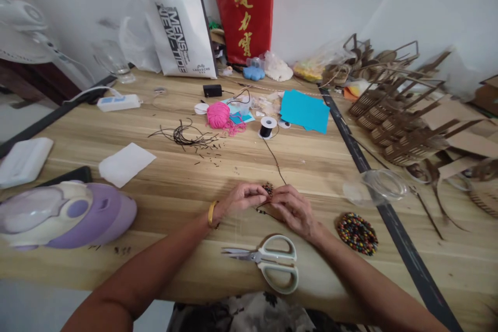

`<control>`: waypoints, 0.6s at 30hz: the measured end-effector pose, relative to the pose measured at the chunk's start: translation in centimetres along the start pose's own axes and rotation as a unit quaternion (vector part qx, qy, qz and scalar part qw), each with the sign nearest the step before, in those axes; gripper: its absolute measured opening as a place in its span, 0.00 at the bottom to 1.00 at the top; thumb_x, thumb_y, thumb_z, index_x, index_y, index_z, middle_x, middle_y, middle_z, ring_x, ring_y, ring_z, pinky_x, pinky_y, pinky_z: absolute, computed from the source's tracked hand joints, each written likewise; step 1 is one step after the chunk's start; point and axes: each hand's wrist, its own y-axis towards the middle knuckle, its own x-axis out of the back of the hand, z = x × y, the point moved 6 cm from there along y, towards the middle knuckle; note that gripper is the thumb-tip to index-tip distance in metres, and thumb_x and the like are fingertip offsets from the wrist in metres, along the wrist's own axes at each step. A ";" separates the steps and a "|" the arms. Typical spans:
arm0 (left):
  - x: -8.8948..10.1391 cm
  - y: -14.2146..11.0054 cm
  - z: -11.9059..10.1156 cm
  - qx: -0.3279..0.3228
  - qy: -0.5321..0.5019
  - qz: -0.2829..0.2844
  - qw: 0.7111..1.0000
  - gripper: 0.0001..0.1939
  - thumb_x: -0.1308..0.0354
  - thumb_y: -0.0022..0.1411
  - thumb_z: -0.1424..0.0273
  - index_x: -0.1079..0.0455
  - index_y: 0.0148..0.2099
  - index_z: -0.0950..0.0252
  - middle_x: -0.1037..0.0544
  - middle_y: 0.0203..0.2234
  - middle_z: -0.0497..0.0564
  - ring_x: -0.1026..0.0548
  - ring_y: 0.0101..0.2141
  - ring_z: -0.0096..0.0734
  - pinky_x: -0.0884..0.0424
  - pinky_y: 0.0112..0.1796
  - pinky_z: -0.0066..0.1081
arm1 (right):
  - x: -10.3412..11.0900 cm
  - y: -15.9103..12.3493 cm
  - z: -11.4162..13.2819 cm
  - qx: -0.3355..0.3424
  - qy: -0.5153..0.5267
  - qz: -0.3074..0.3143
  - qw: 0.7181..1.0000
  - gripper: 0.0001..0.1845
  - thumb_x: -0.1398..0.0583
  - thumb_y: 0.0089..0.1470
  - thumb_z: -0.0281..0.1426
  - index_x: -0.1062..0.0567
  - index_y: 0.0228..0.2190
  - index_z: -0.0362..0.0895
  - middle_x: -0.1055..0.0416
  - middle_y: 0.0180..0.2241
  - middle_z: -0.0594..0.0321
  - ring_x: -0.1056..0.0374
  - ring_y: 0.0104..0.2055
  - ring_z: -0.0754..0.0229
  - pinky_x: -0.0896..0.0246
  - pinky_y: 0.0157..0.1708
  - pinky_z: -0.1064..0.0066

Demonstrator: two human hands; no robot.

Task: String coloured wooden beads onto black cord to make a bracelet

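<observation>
My left hand (240, 199), with a gold bangle on its wrist, is closed in a pinch where the fingertips of both hands meet. My right hand (294, 211) pinches the thin black cord (275, 158), which runs down from a small spool (267, 127). Below the fingers a short loop of this cord carries a few small dark beads (262, 211). Just behind the fingertips sits a cluster of small multicoloured beads (267, 187), partly hidden by my hands. Between my forearms lie scissors (260, 257) with pale handles, blades pointing left.
A round mat of coloured beads (357, 233) lies right of my right wrist, near clear plastic rings (375, 187). Cut black cords (182, 135), pink yarn (218, 115) and blue sheets (305, 111) lie farther back. A purple-and-white appliance (93, 215) stands left; brown woven baskets (397, 114) stand right.
</observation>
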 end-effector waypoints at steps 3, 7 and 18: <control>-0.2 0.1 0.4 0.011 -0.014 0.009 1.000 0.12 0.37 0.53 0.65 0.27 0.34 0.70 0.23 0.27 0.51 0.28 0.30 0.28 0.33 0.35 0.27 | 0.0 0.0 -0.2 -0.011 0.001 -0.009 1.000 0.05 0.45 0.59 0.26 0.28 0.37 0.43 0.31 0.35 0.55 0.33 0.38 0.58 0.34 0.35 0.68; -0.3 0.2 0.8 0.013 -0.037 0.019 0.999 0.14 0.36 0.52 0.63 0.27 0.31 0.70 0.24 0.24 0.50 0.28 0.27 0.26 0.33 0.33 0.27 | -0.3 -0.1 -0.6 -0.031 0.015 0.008 0.999 0.05 0.45 0.60 0.27 0.29 0.36 0.43 0.30 0.34 0.56 0.33 0.37 0.58 0.35 0.35 0.68; 0.3 0.3 0.1 -0.038 -0.010 -0.018 0.999 0.12 0.37 0.52 0.64 0.29 0.27 0.70 0.29 0.23 0.48 0.33 0.26 0.24 0.37 0.30 0.25 | -3.4 -0.9 -0.8 -0.014 -0.129 0.196 0.972 0.08 0.46 0.61 0.31 0.29 0.39 0.43 0.31 0.34 0.55 0.33 0.36 0.57 0.36 0.35 0.69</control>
